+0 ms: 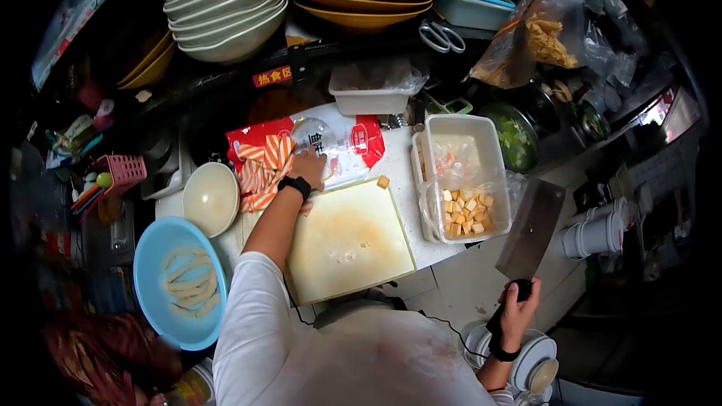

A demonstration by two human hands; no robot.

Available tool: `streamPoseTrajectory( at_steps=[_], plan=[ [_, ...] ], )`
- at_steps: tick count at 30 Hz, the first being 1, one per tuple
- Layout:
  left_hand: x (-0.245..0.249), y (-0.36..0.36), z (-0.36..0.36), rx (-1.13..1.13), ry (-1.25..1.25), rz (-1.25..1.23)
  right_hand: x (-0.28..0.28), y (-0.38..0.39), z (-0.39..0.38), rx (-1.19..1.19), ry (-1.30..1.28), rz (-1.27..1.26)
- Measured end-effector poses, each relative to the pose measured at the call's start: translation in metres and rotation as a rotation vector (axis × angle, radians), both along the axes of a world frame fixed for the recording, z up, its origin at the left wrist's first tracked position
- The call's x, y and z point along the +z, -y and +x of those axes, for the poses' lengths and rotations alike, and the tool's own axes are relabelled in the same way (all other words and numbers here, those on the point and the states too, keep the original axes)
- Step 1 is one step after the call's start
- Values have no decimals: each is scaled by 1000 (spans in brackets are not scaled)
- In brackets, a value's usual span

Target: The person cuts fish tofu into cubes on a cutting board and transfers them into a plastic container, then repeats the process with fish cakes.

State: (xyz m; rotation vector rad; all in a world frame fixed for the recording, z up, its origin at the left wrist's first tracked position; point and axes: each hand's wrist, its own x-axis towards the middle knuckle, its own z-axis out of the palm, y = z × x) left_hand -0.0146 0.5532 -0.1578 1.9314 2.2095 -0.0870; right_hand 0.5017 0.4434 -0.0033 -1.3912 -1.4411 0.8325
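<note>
A: Biggest first?
B: Pale cutting board [350, 240], flat mid-counter.
A: Next?
B: Red-white packet [342, 143] just beyond board, left hand [308, 165] laid on it, arm stretched forward; grip can't be told.
A: Blade?
B: Steel cleaver [531, 227] out right, off the counter, blade tilted up; right hand [517, 314] fisted round handle, elbow bent.
A: Smallest?
B: Lone cube [383, 181] at board's far corner.

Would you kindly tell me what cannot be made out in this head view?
1. Left hand: it lies over the packet and striped cloth, so whether it grips either is unclear.
2. Cleaver: its handle is hidden inside the right hand.
3. Packet print: too small and too glared to read.
4. Strips in the blue bowl: too blurred to identify.
5. Frame corners: black at the lens edge.
</note>
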Motion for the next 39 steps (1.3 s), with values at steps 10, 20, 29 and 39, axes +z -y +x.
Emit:
streamPoseTrajectory(
  at_steps=[10, 20, 29, 39],
  plan=[
    [-14, -2, -5, -85, -102, 61, -2, 4, -1, 23, -65, -13],
    [-23, -8, -10, -22, 229, 100, -2, 11, -10, 61, -43, 4],
    [-43, -15, -27, 60, 435, 286, -3, 22, -29, 131, -15, -34],
    [-51, -20, 0, 155, 272, 158, -12, 25, -41, 201, 3, -68]
  ],
)
